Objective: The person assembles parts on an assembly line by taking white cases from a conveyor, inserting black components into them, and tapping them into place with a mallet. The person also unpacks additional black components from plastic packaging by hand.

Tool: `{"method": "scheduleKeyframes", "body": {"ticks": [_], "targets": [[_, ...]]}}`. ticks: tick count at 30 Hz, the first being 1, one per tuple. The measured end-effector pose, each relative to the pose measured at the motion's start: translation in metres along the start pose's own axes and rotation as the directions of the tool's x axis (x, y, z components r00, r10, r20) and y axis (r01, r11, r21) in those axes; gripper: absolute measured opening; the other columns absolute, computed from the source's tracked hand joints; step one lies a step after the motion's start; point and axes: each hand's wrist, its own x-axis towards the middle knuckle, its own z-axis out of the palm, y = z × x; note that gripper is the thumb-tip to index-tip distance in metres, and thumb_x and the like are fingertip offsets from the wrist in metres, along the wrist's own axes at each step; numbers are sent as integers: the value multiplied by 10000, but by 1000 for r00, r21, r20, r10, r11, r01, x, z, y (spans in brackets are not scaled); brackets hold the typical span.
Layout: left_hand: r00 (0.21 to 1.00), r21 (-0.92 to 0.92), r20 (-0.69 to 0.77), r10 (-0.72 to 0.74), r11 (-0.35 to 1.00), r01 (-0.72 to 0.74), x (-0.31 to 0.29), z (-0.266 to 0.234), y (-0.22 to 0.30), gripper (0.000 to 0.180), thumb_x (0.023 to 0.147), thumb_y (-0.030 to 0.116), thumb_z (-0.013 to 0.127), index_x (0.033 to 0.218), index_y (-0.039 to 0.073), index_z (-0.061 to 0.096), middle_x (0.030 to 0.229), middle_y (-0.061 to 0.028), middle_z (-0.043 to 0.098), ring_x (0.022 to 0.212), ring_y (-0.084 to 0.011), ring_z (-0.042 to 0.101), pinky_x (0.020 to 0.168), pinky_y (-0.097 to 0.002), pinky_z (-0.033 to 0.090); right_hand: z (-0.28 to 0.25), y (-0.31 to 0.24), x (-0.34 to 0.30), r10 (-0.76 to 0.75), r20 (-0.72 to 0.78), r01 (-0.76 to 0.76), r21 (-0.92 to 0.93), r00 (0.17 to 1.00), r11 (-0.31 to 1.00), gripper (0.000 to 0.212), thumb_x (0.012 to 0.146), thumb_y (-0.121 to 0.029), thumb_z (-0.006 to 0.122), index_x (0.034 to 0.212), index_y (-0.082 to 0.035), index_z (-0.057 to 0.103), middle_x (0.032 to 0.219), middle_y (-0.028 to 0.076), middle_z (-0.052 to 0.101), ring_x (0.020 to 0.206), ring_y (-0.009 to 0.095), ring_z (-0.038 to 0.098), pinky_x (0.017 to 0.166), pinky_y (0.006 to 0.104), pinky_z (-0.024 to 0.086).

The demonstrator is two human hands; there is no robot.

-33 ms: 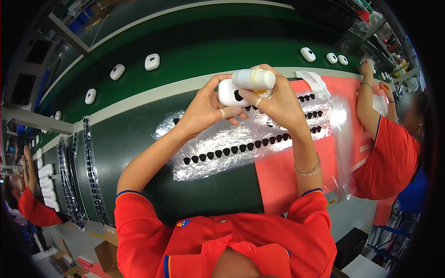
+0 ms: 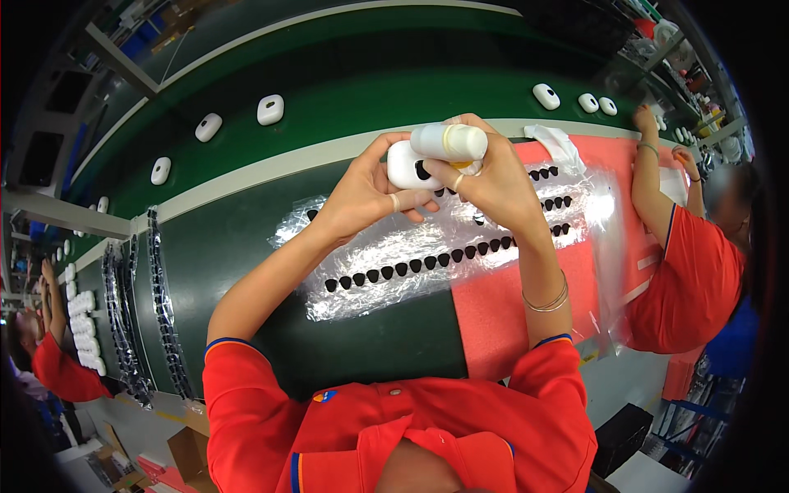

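Note:
A white rounded housing (image 2: 401,163) is gripped by my left hand (image 2: 366,194), whose fingers curl round its left side and underneath. My right hand (image 2: 500,182) holds a small translucent white bottle (image 2: 444,141) lying sideways above the housing, its pale cap end to the right. The right thumb presses at a black oval piece (image 2: 422,170) on the housing's face. Finger covers show on both hands. Beneath them lies a clear plastic sheet (image 2: 366,303) with rows of small black pieces (image 2: 417,265); my hands hide part of the top row.
Several white housings (image 2: 269,110) sit on the green conveyor (image 2: 345,90) beyond a pale rail. Pink foam (image 2: 493,320) covers the bench at right, with a white cloth (image 2: 556,148). Dark strips in plastic (image 2: 160,304) lie left. A co-worker (image 2: 690,271) works at right, another (image 2: 62,366) at far left.

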Motion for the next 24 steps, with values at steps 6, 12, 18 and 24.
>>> {"method": "scheduleKeyframes", "body": {"ticks": [6,12,18,24], "targets": [[1000,42,-15,0,999,1,5,-1,2,500,755,16,632,1172,28,356,873,-112,572,655,-157,601,513,-246,503,1,-3,-3,-118,-108,110,-75,987,991,324,694,-90,679,971,-1,537,880,88,560,806,189,569,698,295,462],[999,29,-32,16,999,-15,9,-8,5,467,751,15,635,1141,37,378,822,-100,571,586,-138,581,481,-236,481,1,-15,-14,-360,-189,382,96,913,919,340,747,-92,645,1045,-13,502,966,88,586,848,166,580,663,259,466],[999,-41,-30,-17,999,15,17,-12,-7,444,733,34,655,1105,35,412,766,-87,569,562,-131,573,460,-224,469,-7,-13,-8,-172,54,175,-59,984,983,285,787,-121,599,1040,-19,515,888,68,599,804,107,554,662,240,442],[856,799,-387,342,588,126,96,-75,-49,546,615,413,729,996,57,569,894,-115,606,861,-251,570,707,-373,457,-30,-15,-10,-121,-154,100,-139,981,985,322,694,-119,696,965,-6,562,836,61,610,749,124,565,676,243,453]]}}
